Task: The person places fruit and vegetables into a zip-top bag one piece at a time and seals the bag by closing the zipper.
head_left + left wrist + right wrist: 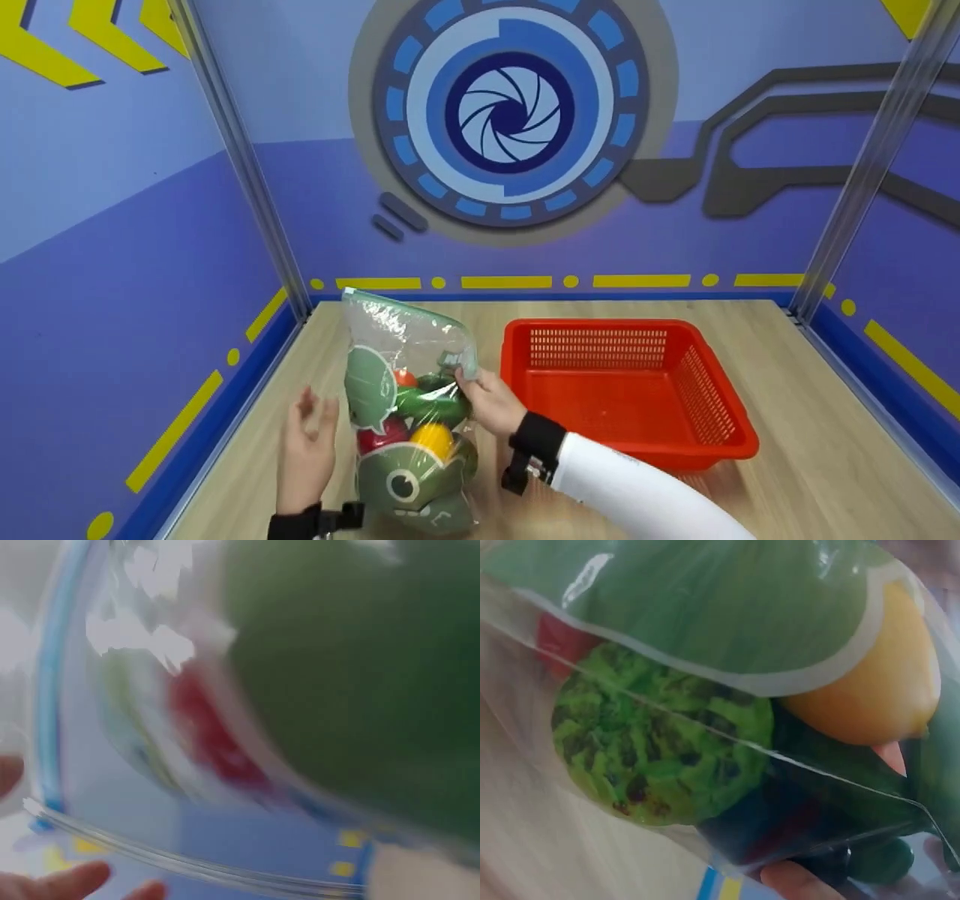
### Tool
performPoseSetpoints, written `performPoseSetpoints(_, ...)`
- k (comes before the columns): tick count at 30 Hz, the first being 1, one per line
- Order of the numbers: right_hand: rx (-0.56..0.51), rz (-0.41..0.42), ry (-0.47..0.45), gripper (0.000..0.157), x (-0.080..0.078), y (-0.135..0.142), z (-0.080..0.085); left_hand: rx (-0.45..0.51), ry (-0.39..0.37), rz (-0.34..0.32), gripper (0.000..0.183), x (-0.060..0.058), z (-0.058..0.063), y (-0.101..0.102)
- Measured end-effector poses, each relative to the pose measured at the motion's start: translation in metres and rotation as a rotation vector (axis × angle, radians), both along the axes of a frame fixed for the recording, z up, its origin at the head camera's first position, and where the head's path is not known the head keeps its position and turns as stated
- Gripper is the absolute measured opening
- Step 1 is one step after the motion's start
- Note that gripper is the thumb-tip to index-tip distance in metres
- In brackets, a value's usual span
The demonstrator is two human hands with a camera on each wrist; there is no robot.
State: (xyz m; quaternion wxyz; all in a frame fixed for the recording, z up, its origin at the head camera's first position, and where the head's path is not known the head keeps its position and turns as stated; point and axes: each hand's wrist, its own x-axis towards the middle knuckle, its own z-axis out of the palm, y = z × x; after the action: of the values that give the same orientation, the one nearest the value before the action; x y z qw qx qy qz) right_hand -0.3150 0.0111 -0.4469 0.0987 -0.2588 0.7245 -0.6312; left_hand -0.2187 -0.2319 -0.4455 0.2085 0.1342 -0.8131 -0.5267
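Observation:
A clear zip bag [416,487] with green cartoon-monster printing stands upright, full of toy fruit and vegetables. My right hand [491,403] pinches its upper right edge near the green zip strip. To the left of the bag, my left hand [307,450] is raised with its fingers apart, holding nothing. Through the film show a yellow lemon-like piece [433,441], a dark red piece [384,433] and a green pepper-like piece [431,405]. The right wrist view shows a bumpy green piece [660,735] and the yellow one. In the left wrist view the bag is blurred, with fingertips [75,881] below it.
A red plastic basket [600,325] with slotted walls stands on the wooden table [780,420], right of the bag and behind my right forearm. Blue printed panels [300,187] enclose the table at the back and sides, with metal posts [251,172] at the corners.

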Motion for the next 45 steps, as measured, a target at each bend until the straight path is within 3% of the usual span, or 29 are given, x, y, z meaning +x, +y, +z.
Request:
performPoseSetpoints(2, -0.017, 0.009, -0.088, 0.046, -0.006, 0.001, 0.000, 0.021, -0.207, -0.112, 0.090, -0.004, -0.017, -0.007)
performPoseSetpoints(5, -0.046, 0.008, -0.203, 0.045, -0.016, -0.001, -0.001, 0.014, -0.359, -0.227, 0.104, -0.012, -0.036, -0.003)
performPoseSetpoints(7, -0.054, -0.021, -0.264, 0.047, -0.022, -0.003, -0.001, 0.007, -0.362, -0.243, 0.108, -0.018, -0.042, 0.003)
performPoseSetpoints(11, -0.014, -0.158, -0.350, 0.058, -0.035, -0.007, -0.002, -0.020, -0.345, -0.219, 0.106, -0.033, -0.044, 0.015)
performPoseSetpoints(15, -0.034, -0.211, -0.428, 0.072, -0.043, -0.010, -0.006, -0.134, -0.341, -0.174, 0.103, -0.044, -0.043, 0.027)
performPoseSetpoints(18, -0.035, -0.217, -0.415, 0.074, -0.044, -0.011, -0.008, -0.245, -0.373, -0.120, 0.101, -0.049, -0.045, 0.033)
performPoseSetpoints(21, -0.002, -0.206, -0.354, 0.075, -0.038, -0.012, -0.009, -0.322, -0.450, -0.076, 0.101, -0.054, -0.048, 0.037)
performPoseSetpoints(24, 0.124, -0.156, -0.230, 0.072, -0.025, -0.013, -0.012, -0.341, -0.495, -0.052, 0.099, -0.056, -0.051, 0.038)
performPoseSetpoints(28, 0.379, -0.112, -0.002, 0.068, -0.003, -0.017, -0.018, -0.329, -0.428, -0.047, 0.087, -0.056, -0.055, 0.040)
performPoseSetpoints(31, 0.451, -0.136, 0.084, 0.069, 0.009, -0.020, -0.025, -0.337, -0.336, -0.064, 0.076, -0.055, -0.057, 0.044)
performPoseSetpoints(34, 0.478, -0.138, 0.126, 0.070, 0.014, -0.020, -0.030, -0.376, -0.257, -0.097, 0.064, -0.055, -0.059, 0.051)
performPoseSetpoints(38, 0.556, -0.082, 0.167, 0.072, 0.015, -0.019, -0.032, -0.460, -0.195, -0.142, 0.054, -0.059, -0.062, 0.059)
performPoseSetpoints(45, 0.667, -0.058, 0.239, 0.082, 0.012, -0.022, -0.036, -0.494, -0.244, -0.137, 0.051, -0.068, -0.066, 0.060)
